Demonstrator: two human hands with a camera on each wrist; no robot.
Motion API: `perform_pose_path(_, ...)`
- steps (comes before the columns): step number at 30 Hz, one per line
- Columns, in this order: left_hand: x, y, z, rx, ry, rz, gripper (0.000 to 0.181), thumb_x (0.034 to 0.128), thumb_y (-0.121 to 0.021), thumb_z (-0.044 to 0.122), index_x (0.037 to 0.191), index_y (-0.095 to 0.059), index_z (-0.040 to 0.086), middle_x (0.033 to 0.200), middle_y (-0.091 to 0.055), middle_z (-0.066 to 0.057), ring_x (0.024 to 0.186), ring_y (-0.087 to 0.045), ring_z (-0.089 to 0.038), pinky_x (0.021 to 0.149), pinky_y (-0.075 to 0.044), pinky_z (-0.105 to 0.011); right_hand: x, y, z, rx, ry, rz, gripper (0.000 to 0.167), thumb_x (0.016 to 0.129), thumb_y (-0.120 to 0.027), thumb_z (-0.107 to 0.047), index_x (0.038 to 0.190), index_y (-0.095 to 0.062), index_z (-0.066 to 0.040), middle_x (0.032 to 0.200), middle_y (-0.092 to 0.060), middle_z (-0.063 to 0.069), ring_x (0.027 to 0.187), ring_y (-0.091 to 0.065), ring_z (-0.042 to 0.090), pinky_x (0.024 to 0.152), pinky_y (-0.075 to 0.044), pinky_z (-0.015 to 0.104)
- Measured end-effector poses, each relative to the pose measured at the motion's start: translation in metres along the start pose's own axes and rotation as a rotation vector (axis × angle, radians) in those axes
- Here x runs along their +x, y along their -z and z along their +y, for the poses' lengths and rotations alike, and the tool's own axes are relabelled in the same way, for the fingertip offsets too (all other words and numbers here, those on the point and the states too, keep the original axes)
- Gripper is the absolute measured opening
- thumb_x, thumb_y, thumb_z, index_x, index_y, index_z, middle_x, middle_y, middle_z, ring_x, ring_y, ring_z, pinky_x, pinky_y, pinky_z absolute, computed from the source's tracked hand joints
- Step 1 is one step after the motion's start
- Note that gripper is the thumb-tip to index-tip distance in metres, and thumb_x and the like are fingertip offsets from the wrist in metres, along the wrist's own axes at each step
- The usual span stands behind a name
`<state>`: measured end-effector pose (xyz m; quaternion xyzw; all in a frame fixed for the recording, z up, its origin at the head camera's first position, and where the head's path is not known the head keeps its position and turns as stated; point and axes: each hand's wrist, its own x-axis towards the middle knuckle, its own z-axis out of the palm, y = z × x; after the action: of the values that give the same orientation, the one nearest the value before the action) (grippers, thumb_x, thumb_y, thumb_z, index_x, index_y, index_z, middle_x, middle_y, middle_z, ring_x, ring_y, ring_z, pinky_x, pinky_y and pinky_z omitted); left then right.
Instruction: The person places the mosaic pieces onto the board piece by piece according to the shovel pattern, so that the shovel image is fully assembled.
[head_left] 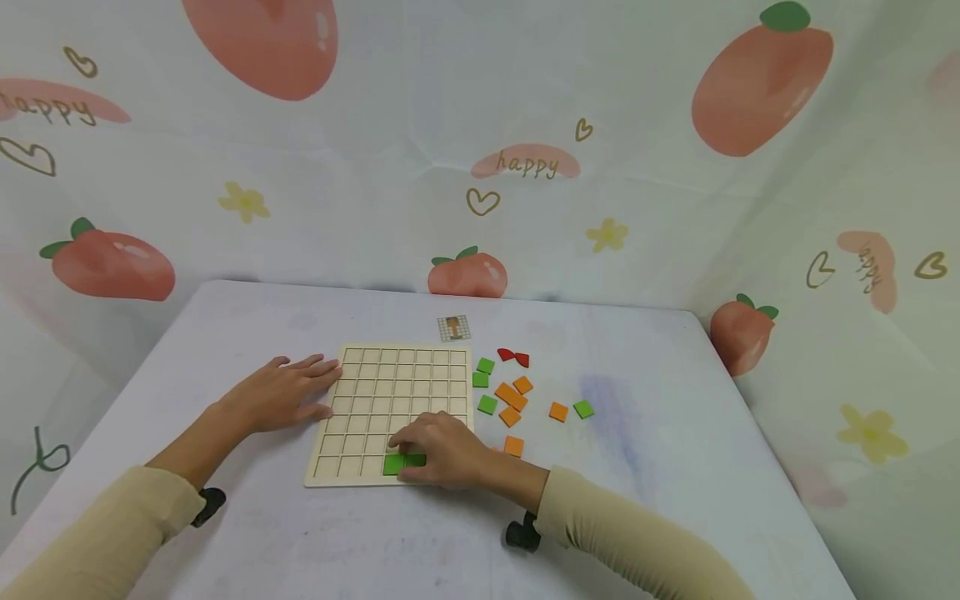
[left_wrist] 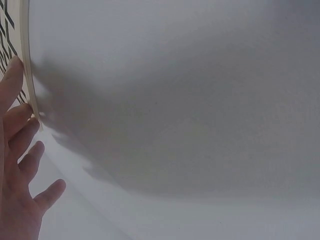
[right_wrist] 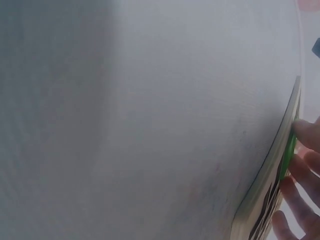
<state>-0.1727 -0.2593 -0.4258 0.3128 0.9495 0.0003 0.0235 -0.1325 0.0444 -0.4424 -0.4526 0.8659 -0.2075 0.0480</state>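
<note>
A pale wooden grid board (head_left: 375,392) lies flat on the table. Two green square tiles (head_left: 392,465) sit side by side in its bottom row, also visible edge-on as a green strip (right_wrist: 288,157) in the right wrist view. My right hand (head_left: 446,450) is over the board's lower right part, thumb and fingertips around the right-hand one of these tiles, pinching it at the board's surface. With fingers spread and fairly straight, my left hand (head_left: 277,396) touches the board's left edge. In the left wrist view the left fingers (left_wrist: 15,82) rest along that edge.
Right of the board lie loose green tiles (head_left: 487,404), several orange tiles (head_left: 558,412) and two red pieces (head_left: 522,360). A small picture card (head_left: 453,327) with a gridded pattern is behind the board. A printed cloth (head_left: 360,167) hangs behind the white table (head_left: 255,517).
</note>
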Motion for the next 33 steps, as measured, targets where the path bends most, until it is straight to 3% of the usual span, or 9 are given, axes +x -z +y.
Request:
perform_pose_path(9,0.0,-0.002,-0.003,0.003,0.0,-0.007,0.065,0.0936,-0.065,0.044,0.143,-0.053,0.003,0.146,-0.052,-0.015,0.134,-0.047,-0.039,0.099,-0.04,-0.064,0.001,0.002,-0.002,0.004,-0.024,-0.011,0.038,0.085,-0.08,-0.032,0.119,-0.072,-0.019,0.108,-0.072,-0.014,0.099,-0.058,-0.001,0.088,-0.041,0.015)
perform_pose_path(15,0.0,-0.003,-0.003,-0.003,-0.011,-0.005,0.065,0.0936,-0.065,0.044,0.142,-0.053,0.002,0.146,-0.052,-0.015,0.134,-0.047,-0.039,0.098,-0.041,-0.063,-0.009,0.012,0.009,0.07,0.022,-0.04,0.04,0.087,-0.079,-0.029,0.124,-0.07,-0.016,0.112,-0.071,-0.011,0.105,-0.06,0.001,0.095,-0.042,0.019)
perform_pose_path(20,-0.001,-0.002,-0.003,0.001,-0.02,0.005,0.065,0.0933,-0.065,0.043,0.142,-0.053,0.002,0.146,-0.052,-0.015,0.134,-0.047,-0.039,0.097,-0.042,-0.062,-0.031,0.037,0.033,0.146,-0.013,-0.013,0.042,0.086,-0.08,-0.023,0.125,-0.068,-0.012,0.112,-0.072,-0.006,0.105,-0.061,0.007,0.094,-0.045,0.026)
perform_pose_path(27,-0.002,-0.001,-0.002,-0.003,-0.017,0.004,0.065,0.0935,-0.065,0.043,0.142,-0.053,0.002,0.146,-0.052,-0.015,0.134,-0.047,-0.039,0.098,-0.041,-0.062,-0.069,0.069,0.08,0.124,-0.077,0.094,0.046,0.082,-0.083,-0.016,0.124,-0.068,-0.004,0.111,-0.074,0.003,0.102,-0.067,0.018,0.093,-0.05,0.041)
perform_pose_path(33,-0.001,-0.002,-0.003,-0.008,-0.029,0.013,0.065,0.0931,-0.066,0.042,0.142,-0.054,0.002,0.145,-0.053,-0.016,0.134,-0.048,-0.039,0.097,-0.042,-0.063,-0.108,0.084,0.113,0.118,-0.238,0.086,0.052,0.082,-0.083,-0.014,0.129,-0.065,-0.006,0.118,-0.072,0.004,0.114,-0.065,0.022,0.1,-0.047,0.053)
